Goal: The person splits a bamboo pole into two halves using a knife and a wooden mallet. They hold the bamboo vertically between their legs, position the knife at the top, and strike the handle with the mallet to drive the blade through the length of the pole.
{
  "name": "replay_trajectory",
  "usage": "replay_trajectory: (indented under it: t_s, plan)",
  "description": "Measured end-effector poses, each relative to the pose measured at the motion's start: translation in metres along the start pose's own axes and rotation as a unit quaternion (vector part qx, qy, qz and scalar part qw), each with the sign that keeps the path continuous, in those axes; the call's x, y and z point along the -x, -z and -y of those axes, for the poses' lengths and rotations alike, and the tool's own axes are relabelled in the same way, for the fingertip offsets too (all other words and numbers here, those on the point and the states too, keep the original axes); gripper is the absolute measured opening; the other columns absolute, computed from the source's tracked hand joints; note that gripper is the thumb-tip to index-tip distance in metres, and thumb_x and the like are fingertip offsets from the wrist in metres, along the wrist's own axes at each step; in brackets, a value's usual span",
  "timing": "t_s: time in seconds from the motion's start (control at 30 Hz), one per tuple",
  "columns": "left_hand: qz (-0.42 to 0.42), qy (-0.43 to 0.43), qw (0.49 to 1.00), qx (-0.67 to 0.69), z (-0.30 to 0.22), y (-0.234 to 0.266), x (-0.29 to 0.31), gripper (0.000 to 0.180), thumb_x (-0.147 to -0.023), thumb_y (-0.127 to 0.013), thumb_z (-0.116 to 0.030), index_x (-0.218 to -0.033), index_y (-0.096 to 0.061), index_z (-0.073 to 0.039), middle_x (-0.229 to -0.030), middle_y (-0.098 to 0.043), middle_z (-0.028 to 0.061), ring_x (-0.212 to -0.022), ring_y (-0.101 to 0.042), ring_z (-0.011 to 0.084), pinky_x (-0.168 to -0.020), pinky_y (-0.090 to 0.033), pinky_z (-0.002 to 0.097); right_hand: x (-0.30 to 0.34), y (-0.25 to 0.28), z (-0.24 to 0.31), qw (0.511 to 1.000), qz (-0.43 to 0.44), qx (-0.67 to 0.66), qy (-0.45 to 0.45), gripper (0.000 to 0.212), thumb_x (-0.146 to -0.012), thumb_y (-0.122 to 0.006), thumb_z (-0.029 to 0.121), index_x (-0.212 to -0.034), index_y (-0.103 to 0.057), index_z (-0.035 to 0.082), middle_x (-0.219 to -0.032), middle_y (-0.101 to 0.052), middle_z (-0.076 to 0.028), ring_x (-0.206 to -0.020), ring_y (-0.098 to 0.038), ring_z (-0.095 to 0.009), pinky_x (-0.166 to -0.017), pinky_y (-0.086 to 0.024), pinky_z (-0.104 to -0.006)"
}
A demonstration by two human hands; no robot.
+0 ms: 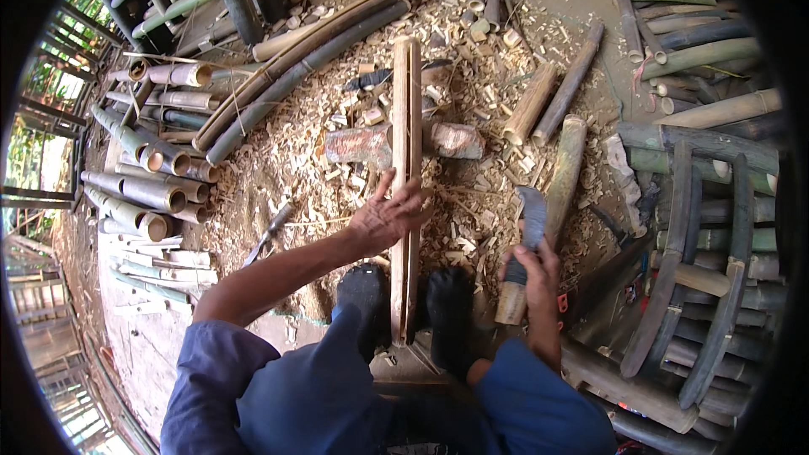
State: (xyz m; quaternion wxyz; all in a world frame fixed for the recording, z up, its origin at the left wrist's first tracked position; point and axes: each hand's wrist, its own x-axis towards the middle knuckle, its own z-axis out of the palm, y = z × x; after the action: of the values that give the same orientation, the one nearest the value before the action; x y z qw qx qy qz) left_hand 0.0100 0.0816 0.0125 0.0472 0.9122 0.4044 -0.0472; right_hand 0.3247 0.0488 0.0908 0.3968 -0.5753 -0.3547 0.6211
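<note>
A long bamboo pole (403, 118), split along its length, lies in front of me pointing away, between my two feet. Its far part rests across a short log (358, 145). My left hand (389, 215) is laid over the pole's middle, thumb on the left side and fingers curving over the top. On the right, my right hand (537, 274) is closed around the handle of a hooked billhook (533, 212), its blade pointing away from me. The blade is apart from the split pole and close to a thick bamboo piece (566, 168).
Bamboo chips (295, 160) cover the ground. Cut bamboo tubes (156, 190) are stacked at left, and long curved poles (303, 67) lie behind them. A second blade (268, 234) lies at left. Bamboo frames (729, 270) and piled poles stand at right.
</note>
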Motion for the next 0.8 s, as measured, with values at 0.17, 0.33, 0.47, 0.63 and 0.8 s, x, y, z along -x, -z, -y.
replay_trajectory:
  t_s: [0.17,0.33,0.47,0.63,0.8]
  plan:
    - [-0.141,0.351,0.827,0.417,-0.029,0.001,0.033,0.078,-0.085,-0.066,-0.009,-0.156,-0.034,-0.003,-0.146,-0.046,0.0302,-0.141,-0.043,0.0406,-0.118,-0.04,0.0519,0.013,-0.052,-0.001,0.988,0.138,0.045,-0.051,0.054,-0.099,-0.061,0.016,-0.148,-0.046,-0.002,-0.086,-0.065,-0.009,-0.065,-0.064,-0.015,-0.06,-0.054,-0.0301]
    - [-0.119,0.382,0.685,0.608,-0.068,-0.036,0.05,0.062,-0.083,-0.086,-0.034,-0.122,-0.064,0.008,-0.106,-0.074,0.0231,-0.092,-0.074,0.0283,-0.083,-0.059,0.0414,0.025,-0.082,-0.01,0.973,0.195,0.091,-0.083,0.054,-0.1,-0.061,0.017,-0.148,-0.046,-0.003,-0.089,-0.064,-0.008,-0.072,-0.064,-0.014,-0.065,-0.054,-0.0289]
    - [-0.097,0.384,0.672,0.625,-0.072,-0.03,0.043,0.044,-0.081,-0.089,-0.026,-0.108,-0.072,0.004,-0.095,-0.076,0.0183,-0.085,-0.074,0.0234,-0.079,-0.059,0.0396,0.029,-0.086,-0.02,0.967,0.204,0.116,-0.101,0.052,-0.1,-0.061,0.015,-0.146,-0.049,-0.004,-0.089,-0.066,-0.008,-0.074,-0.065,-0.014,-0.065,-0.054,-0.0292]
    - [-0.117,0.388,0.667,0.625,-0.076,-0.029,0.043,0.044,-0.08,-0.089,-0.026,-0.107,-0.073,0.004,-0.092,-0.077,0.0179,-0.081,-0.074,0.0237,-0.077,-0.058,0.0391,0.032,-0.085,-0.026,0.968,0.206,0.072,-0.124,0.05,-0.099,-0.059,0.014,-0.145,-0.05,-0.003,-0.087,-0.066,-0.008,-0.071,-0.065,-0.015,-0.065,-0.055,-0.0304]
    - [-0.091,0.403,0.648,0.64,-0.076,-0.027,0.043,0.048,-0.079,-0.089,-0.027,-0.112,-0.072,0.005,-0.092,-0.077,0.0188,-0.081,-0.074,0.0232,-0.077,-0.058,0.0386,0.023,-0.095,-0.021,0.974,0.173,-0.009,-0.145,0.048,-0.1,-0.057,0.014,-0.144,-0.05,-0.003,-0.087,-0.067,-0.009,-0.067,-0.066,-0.016,-0.064,-0.055,-0.0305]
